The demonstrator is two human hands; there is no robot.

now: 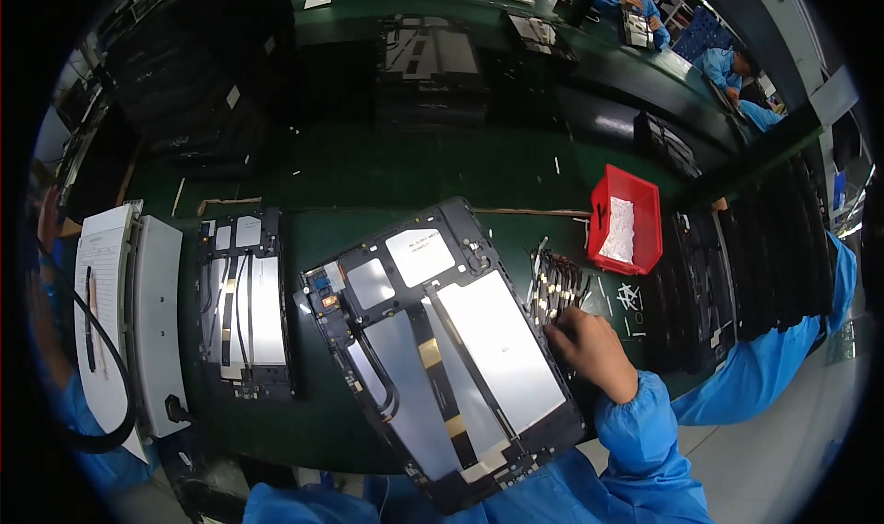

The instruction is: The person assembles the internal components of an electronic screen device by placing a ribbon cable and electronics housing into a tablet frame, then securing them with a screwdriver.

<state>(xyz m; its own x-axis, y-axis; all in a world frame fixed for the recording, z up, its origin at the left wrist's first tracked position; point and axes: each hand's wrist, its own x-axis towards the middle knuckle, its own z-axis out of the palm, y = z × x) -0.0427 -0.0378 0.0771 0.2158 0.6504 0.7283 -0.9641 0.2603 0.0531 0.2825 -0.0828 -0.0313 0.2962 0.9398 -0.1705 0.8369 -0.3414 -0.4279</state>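
A large opened tablet body [502, 349], with silver battery panels and a black frame, lies at a slant in front of me, its lower edge over my lap. To its right, my right hand [594, 349] reaches a pile of small dark flex cables [557, 285] with gold and white ends. Its fingers are bent together at the pile's near edge; whatever they pinch is hidden. My left hand does not show. A second, similar tablet body [260, 303] lies flat on the green table to the left.
A red bin [652, 220] with white strips stands beyond the cables. White scraps [629, 296] lie beside them. Black tablet bodies [764, 257] stand in a row at right, near a co-worker's blue sleeve [755, 381]. Stacks [431, 73] rise at the back. Papers with pens [101, 294] lie left.
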